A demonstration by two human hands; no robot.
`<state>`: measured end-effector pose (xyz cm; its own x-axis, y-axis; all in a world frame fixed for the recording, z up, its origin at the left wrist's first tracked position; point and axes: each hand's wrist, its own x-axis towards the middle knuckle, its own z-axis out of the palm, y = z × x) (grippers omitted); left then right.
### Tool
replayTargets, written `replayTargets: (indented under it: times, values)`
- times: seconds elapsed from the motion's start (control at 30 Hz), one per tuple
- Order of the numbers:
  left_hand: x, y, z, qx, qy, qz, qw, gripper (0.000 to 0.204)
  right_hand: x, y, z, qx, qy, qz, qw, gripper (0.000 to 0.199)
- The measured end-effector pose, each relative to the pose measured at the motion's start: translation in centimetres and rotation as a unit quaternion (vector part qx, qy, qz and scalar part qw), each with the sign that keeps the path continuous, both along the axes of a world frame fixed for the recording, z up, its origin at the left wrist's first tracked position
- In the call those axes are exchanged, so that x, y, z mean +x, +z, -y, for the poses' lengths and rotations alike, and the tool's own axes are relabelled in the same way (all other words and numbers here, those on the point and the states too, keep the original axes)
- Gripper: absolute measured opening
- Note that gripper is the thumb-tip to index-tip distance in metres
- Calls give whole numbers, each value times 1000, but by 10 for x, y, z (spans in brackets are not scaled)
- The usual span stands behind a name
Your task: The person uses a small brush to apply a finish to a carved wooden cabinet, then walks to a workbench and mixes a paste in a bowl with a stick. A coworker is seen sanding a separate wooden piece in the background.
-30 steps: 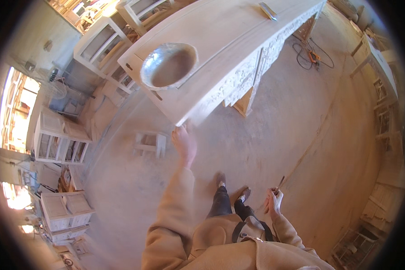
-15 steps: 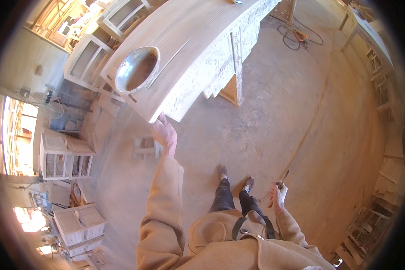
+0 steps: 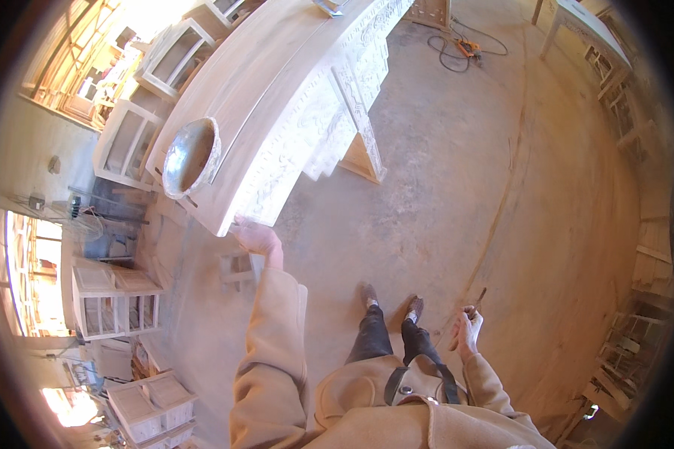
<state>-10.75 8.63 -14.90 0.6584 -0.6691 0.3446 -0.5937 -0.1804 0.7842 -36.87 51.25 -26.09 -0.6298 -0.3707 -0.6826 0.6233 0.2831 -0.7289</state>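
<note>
A long pale wooden table (image 3: 232, 82) with a carved apron (image 3: 288, 142) stands at the upper left, its surface whitish and unfinished. My left hand (image 3: 257, 241) grips its near corner, fingertips partly hidden by the edge. A round metal bowl (image 3: 191, 159) with a brownish inside rests on the tabletop close to that corner. Low on the right, away from the table, my right hand (image 3: 466, 329) is closed around a thin stick-like tool (image 3: 481, 296) whose dark end sticks out above the fingers; its kind is unclear. A small flat tool (image 3: 327, 8) lies farther along the tabletop.
Beneath the near corner is a small wooden stool (image 3: 237, 271). Pale cabinets (image 3: 116, 292) and frames (image 3: 174, 56) line the left side. An orange power tool (image 3: 468, 49) with a cord lies on the floor (image 3: 427, 209) ahead. Another pale table (image 3: 584, 30) stands far right.
The table and bowl have shifted left and down in view as my head turned. My left hand stays at the table's corner, its fingers now more hidden. My right hand still holds the thin tool.
</note>
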Motion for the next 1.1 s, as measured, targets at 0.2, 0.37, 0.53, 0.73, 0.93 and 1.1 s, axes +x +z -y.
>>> replayTargets:
  times: [0.2,0.37,0.53,0.73,0.93,1.1]
  values:
    - [29,-27,12,-57,-79,33,995,38,-8,-5,-12,-11,-12,-24,1000,18]
    - [86,-80,7,110,-231,114,960,31,-14,-8,-20,-20,-27,-29,999,15]
    - [125,-181,-149,279,-394,-346,804,19,-13,-14,-22,-5,-16,-37,999,14]
    - [94,-187,-346,528,-565,187,606,17,-3,-23,-24,-14,4,-3,1000,11]
    - [64,-124,-332,552,-484,157,661,28,9,-43,-23,7,65,-43,997,13]
    - [47,-83,-311,617,-455,121,631,46,15,-37,-14,30,124,-67,989,22]
